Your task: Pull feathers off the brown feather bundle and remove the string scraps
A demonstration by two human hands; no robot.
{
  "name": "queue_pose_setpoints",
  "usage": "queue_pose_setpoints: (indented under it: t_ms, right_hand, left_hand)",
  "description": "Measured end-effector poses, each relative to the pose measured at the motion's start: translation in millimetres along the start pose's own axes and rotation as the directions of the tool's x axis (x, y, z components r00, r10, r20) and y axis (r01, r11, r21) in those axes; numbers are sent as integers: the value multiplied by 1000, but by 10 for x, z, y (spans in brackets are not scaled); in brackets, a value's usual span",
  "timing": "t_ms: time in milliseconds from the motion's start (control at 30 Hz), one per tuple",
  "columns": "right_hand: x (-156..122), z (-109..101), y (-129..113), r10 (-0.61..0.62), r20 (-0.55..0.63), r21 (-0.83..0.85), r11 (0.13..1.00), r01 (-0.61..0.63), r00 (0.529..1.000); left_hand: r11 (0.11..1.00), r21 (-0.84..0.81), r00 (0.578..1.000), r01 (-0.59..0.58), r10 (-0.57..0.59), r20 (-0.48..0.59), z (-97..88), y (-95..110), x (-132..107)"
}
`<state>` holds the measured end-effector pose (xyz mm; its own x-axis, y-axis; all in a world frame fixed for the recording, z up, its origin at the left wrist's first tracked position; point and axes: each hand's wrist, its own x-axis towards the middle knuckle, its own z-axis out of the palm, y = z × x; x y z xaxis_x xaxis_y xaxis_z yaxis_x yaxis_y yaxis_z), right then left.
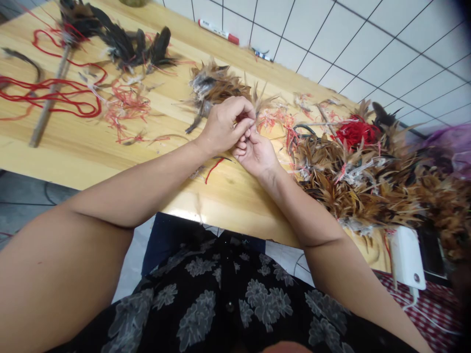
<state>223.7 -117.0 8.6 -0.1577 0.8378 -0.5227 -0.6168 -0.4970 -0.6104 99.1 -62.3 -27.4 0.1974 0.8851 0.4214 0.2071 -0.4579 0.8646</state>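
My left hand (223, 123) and my right hand (255, 153) meet over the middle of the wooden table (110, 147), fingers pinched together. Between them they grip a small bundle of brown feathers (217, 86) bound with red thread; the bundle fans out beyond my left knuckles. The left hand lies on top and hides most of the right fingers. A loose red thread (212, 169) lies on the wood just below my left wrist.
A large heap of brown feathers (360, 181) with a spool of red thread (356, 131) fills the right side. Dark feathers (125, 44), a stick (49, 95) and tangled red cord (55, 95) lie at left. A marker (219, 31) rests far back. A white device (407, 257) sits bottom right.
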Motion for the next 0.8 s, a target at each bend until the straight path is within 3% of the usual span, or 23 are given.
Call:
queue_pose_setpoints:
  t_ms: [233, 500, 700, 800]
  right_hand:
    - [-10, -1, 19, 34, 7, 11, 999, -34, 999]
    - [-14, -3, 34, 93, 7, 2, 996, -93, 996]
    - [9, -35, 10, 89, 5, -188, 978, -86, 996]
    - [48, -102, -69, -16, -10, -347, 938, 12, 1000]
  left_hand:
    - [1000, 10, 1000, -6, 6, 26, 10, 8, 25]
    - [967, -148, 975, 207, -191, 116, -20, 26, 23]
    - [973, -116, 977, 198, -187, 102, -17, -119, 71]
    - [967, -157, 978, 198, -185, 93, -30, -199, 127]
